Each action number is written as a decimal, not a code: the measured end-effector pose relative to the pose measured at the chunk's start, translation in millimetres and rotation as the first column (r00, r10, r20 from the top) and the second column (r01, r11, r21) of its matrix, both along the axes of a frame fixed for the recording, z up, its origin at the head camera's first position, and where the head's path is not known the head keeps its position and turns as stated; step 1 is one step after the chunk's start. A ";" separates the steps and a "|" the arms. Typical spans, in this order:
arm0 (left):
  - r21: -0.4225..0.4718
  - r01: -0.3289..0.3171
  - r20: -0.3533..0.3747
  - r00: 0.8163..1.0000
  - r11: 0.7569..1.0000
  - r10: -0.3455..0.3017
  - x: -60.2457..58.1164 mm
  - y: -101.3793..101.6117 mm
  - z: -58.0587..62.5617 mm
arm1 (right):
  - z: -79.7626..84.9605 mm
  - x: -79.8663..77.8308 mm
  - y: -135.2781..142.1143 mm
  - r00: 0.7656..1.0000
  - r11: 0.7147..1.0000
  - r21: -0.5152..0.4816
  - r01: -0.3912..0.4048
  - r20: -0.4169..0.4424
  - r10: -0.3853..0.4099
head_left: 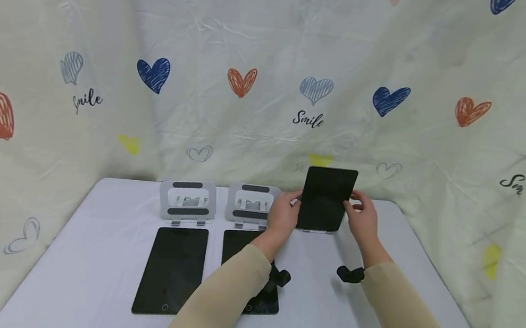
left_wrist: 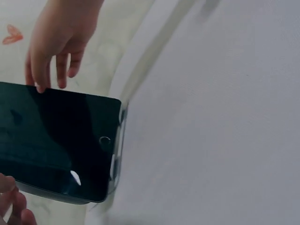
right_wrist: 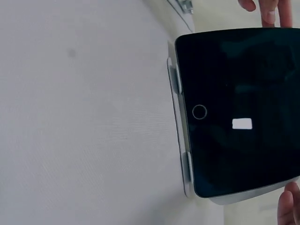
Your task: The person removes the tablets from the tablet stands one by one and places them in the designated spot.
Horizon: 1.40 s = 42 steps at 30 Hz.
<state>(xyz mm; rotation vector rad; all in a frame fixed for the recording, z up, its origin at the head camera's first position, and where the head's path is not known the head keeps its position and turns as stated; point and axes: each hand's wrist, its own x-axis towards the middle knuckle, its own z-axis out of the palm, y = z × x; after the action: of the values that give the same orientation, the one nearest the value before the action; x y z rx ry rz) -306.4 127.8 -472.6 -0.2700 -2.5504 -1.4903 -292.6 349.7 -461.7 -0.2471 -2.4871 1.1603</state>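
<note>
A black tablet (head_left: 327,199) leans upright on a stand at the table's back right, its lower edge in the stand's lip (right_wrist: 177,126). My left hand (head_left: 282,217) holds the tablet by its left edge. From the other side, my right hand (head_left: 363,217) pinches the right edge between thumb and fingers. The screen is dark, and the home button (right_wrist: 199,112) shows near the bottom in the right wrist view. Most of the stand is hidden behind the tablet; a grey part of it (right_wrist: 234,197) peeks out along one side.
Two bare grey-white stands, one at the left (head_left: 188,201) and one in the middle (head_left: 253,204), stand along the table's back. In front of them lie two more tablets, the left one (head_left: 172,267) and one partly under my left forearm (head_left: 237,244). A heart-printed curtain (head_left: 276,42) hangs behind.
</note>
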 end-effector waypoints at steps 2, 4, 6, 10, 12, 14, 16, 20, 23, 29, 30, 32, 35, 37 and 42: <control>0.003 -0.023 -0.019 1.000 1.000 0.023 0.1 0.3 -2.7 | -2.9 -0.2 -1.3 1.000 1.000 -0.013 0.016 -0.027 -0.016; 0.007 -0.051 -0.024 0.998 0.999 0.052 -0.1 1.1 -6.0 | -4.7 0.0 -3.1 0.999 0.999 -0.027 0.023 -0.048 -0.024; 0.003 -0.077 -0.021 0.997 0.997 0.077 -0.2 1.8 -9.3 | -5.8 0.0 -4.8 0.997 0.999 -0.040 0.027 -0.064 -0.029; -0.023 -0.110 -0.048 0.993 0.994 0.108 -1.9 2.3 -14.2 | -6.7 0.8 -7.6 0.997 0.998 -0.050 0.041 -0.065 -0.044; -0.037 -0.115 -0.072 0.991 0.993 0.113 -2.8 2.0 -15.8 | -6.5 1.3 -8.4 0.997 0.997 -0.065 0.048 -0.057 -0.052; -0.033 -0.113 -0.085 0.990 0.993 0.110 -3.5 1.5 -17.2 | -6.2 1.4 -9.2 0.998 0.996 -0.079 0.046 -0.049 -0.050; -0.017 -0.110 -0.096 0.989 0.994 0.108 -4.2 1.0 -18.4 | -5.1 1.0 -9.7 0.998 0.996 -0.085 0.034 -0.053 -0.038; 0.006 -0.108 -0.100 0.989 0.994 0.108 -5.6 0.0 -20.3 | -2.2 -0.9 -9.1 0.999 0.997 -0.071 -0.003 -0.055 -0.001; 0.005 -0.102 -0.102 0.990 0.995 0.102 -5.4 -0.2 -20.2 | -0.1 -1.1 -6.9 0.998 0.997 -0.071 -0.025 -0.052 0.022; 0.003 -0.047 -0.164 0.985 0.999 0.047 -1.5 2.4 -16.2 | 6.5 4.7 -0.2 0.998 0.997 -0.073 -0.035 -0.060 0.030; 0.002 -0.043 -0.179 0.983 0.999 0.043 -0.9 3.0 -15.5 | 7.8 5.7 1.3 0.998 0.996 -0.080 -0.039 -0.060 0.034; -0.005 -0.039 -0.195 0.980 0.999 0.038 -0.3 3.9 -14.8 | 10.6 7.4 4.1 0.997 0.995 -0.085 -0.054 -0.062 0.049; -0.005 -0.029 -0.185 0.982 1.000 0.028 0.4 2.9 -13.0 | 14.4 9.9 7.3 0.995 0.992 -0.090 -0.089 -0.058 0.084; 0.006 -0.016 -0.159 0.987 1.000 0.017 1.3 1.5 -11.6 | 16.8 12.4 8.8 0.994 0.991 -0.086 -0.107 -0.042 0.104; 0.042 0.023 -0.077 0.997 0.999 -0.020 6.2 -2.9 -7.0 | 23.6 21.4 11.3 0.989 0.988 -0.071 -0.135 0.043 0.138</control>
<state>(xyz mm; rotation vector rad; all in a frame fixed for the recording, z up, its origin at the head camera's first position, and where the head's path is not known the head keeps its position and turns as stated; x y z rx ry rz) -300.2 124.9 -479.5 -0.3429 -2.4605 -1.5097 -271.2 361.0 -438.1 -0.1257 -2.5433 1.3092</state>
